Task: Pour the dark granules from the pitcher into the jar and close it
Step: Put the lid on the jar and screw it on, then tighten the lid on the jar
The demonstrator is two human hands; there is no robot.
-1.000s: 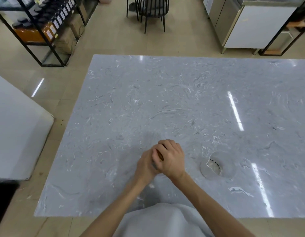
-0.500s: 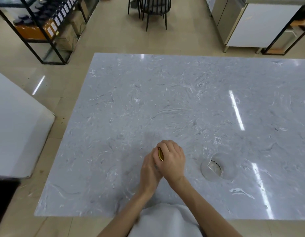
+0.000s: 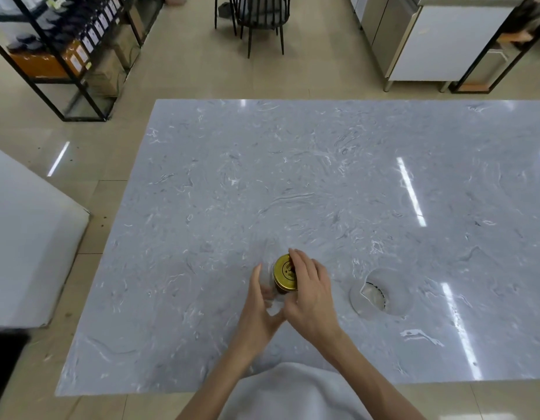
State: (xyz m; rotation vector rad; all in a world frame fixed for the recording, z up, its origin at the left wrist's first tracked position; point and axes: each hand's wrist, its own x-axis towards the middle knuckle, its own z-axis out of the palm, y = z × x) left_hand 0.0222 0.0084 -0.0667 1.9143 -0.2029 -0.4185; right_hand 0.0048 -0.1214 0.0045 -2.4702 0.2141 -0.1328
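Note:
A clear glass jar [image 3: 270, 291] with a gold lid [image 3: 283, 272] stands on the grey marble table [image 3: 293, 183] near its front edge. Dark contents show just under the lid. My left hand [image 3: 258, 310] wraps the jar's left side. My right hand [image 3: 311, 291] rests against the lid's right edge, its fingers spread and partly lifted. A clear, empty-looking glass pitcher [image 3: 374, 295] stands to the right of my right hand.
A black metal shelf rack [image 3: 65, 47] with jars and boxes stands at the far left. A black chair [image 3: 259, 13] is beyond the table. A white cabinet [image 3: 438, 40] stands at the far right, and a white surface [image 3: 26, 237] lies to the left.
Both hands were clasped over the jar top, hiding the lid. Now the right hand has slid right and opened, and the gold lid shows fully on the jar.

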